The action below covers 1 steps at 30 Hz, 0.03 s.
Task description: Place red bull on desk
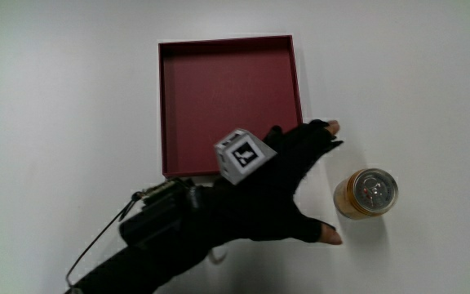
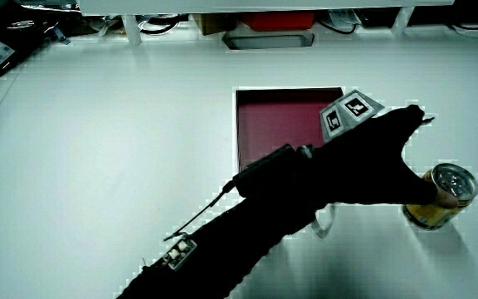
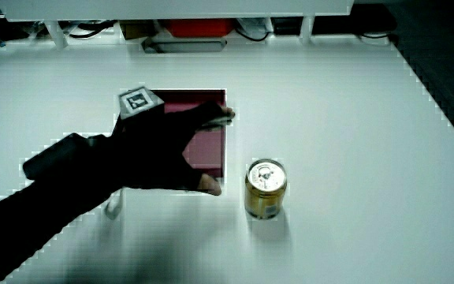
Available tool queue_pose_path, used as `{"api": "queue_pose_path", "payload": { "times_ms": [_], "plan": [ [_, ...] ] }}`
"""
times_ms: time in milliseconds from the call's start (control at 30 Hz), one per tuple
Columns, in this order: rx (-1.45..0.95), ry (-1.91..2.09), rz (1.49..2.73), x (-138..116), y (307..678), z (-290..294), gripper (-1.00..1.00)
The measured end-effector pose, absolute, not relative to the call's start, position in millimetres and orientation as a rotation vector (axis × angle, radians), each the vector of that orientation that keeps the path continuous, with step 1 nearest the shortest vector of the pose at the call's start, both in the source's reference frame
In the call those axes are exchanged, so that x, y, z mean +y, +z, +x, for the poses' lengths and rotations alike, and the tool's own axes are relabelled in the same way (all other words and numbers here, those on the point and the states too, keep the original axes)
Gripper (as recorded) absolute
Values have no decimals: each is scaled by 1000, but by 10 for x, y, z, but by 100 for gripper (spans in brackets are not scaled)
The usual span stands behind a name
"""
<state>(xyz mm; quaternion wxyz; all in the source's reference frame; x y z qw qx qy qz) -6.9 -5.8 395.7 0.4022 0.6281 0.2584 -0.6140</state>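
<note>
Can: a gold can (image 1: 366, 193) stands upright on the white table (image 1: 72, 98), long axis vertical, silver lid with pull tab facing up.
Position: just beside the shallow red tray (image 1: 228, 102), off its corner nearest the person, apart from it.
Hand: the gloved hand (image 1: 280, 184) hovers beside the can, over the tray's edge.
Fingers: spread, thumb and forefinger wide apart toward the can, holding nothing.
Side views: the can (image 3: 265, 188) stands clear of the thumb.
</note>
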Motion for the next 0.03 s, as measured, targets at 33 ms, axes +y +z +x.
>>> {"api": "queue_pose_path", "payload": {
  "times_ms": [33],
  "plan": [
    [811,-1466,1780,-113,4010,-137,-100]
  ]
}}
